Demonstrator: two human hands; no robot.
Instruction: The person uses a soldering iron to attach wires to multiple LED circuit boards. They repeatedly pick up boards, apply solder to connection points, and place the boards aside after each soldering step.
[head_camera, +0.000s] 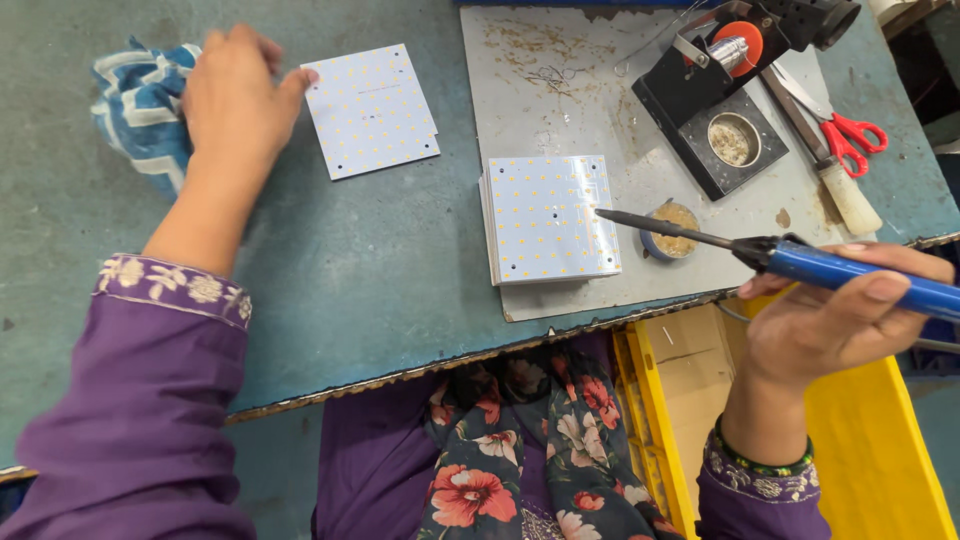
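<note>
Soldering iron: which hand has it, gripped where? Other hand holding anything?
Right hand grips the soldering iron by its blue handle. Left hand holds nothing, resting on the blue patterned cloth, fingertip touching the single white board.

A grey metal sheet (560, 90), stained with rusty marks, covers the upper middle of the teal bench (350, 270); at the upper right of the frame a black soldering iron stand (715, 120) sits on it, with a round cup of brownish residue (733, 140) set in its base and an orange disc (745, 40) near its top; just right of the stand lie red-handled scissors (845, 135) and a tool with a pale handle (848, 195), side by side; at the lower right a yellow crate (880, 430) stands below the bench edge; floral fabric (530, 450) fills the lower middle.
</note>
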